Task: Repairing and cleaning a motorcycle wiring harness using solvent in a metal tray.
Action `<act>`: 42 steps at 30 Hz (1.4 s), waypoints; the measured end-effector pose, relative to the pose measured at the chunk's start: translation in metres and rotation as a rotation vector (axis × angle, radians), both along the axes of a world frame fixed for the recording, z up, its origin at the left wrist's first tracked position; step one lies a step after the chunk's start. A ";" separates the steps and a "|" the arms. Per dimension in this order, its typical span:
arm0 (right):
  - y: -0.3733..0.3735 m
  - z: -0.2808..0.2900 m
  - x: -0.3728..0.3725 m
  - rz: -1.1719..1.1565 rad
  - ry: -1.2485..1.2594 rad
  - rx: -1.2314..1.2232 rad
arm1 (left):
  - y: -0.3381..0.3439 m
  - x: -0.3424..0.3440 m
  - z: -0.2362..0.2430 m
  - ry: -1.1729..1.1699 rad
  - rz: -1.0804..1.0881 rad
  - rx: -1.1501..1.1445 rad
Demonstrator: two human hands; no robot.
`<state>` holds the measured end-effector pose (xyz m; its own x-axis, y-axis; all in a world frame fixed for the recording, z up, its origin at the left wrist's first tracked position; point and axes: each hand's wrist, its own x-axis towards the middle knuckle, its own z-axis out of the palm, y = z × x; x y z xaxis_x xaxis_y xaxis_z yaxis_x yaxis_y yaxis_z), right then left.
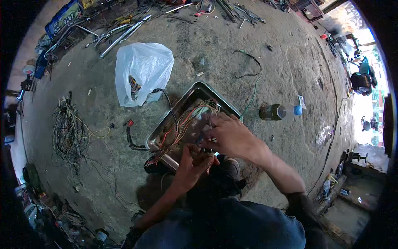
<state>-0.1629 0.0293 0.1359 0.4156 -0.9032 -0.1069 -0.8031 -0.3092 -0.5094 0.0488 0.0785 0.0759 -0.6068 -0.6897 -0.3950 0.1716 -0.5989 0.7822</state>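
A metal tray [192, 89] sits before me with bundles of coloured wires [187, 121] in it. A dark, sleeved cable [134, 143] with a red connector [130, 123] runs over its left rim; another runs toward a white plastic bag [145, 66]. At the tray's near edge, my left hand [190, 166] has its fingers closed on a small item I cannot make out. My right hand [228, 137] is just above and right of it, over the wires, fingers bent and smeared by motion; whether they hold anything is unclear.
Tangled wires [70, 137] lie left. A bottle of yellowish liquid [271, 112] lies right, near a blue-capped bottle [296, 110]. Metal tools [124, 33] line the far floor. A loose green wire [255, 91] trails behind the tray. Concrete steps [356, 191] are at lower right.
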 end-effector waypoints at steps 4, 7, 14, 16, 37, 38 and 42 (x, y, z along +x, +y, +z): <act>-0.024 -0.005 0.007 0.179 0.274 0.554 | 0.003 0.002 0.001 -0.077 -0.007 -0.130; -0.035 -0.008 0.006 0.232 0.152 0.576 | 0.006 0.003 -0.001 -0.136 0.003 -0.134; -0.020 -0.019 0.003 -0.030 -0.252 0.496 | 0.005 0.006 -0.005 -0.170 0.083 -0.118; -0.010 -0.020 0.001 -0.105 -0.361 0.435 | 0.002 0.006 -0.006 -0.139 0.089 -0.060; 0.056 -0.034 0.015 -0.626 -0.884 0.366 | -0.003 -0.003 0.004 -0.427 0.125 -0.158; 0.058 -0.036 0.014 -0.637 -0.880 0.371 | -0.004 -0.001 0.004 -0.389 0.131 -0.091; 0.071 -0.051 0.010 -0.707 -1.001 0.429 | -0.007 0.005 0.000 -0.125 0.163 0.208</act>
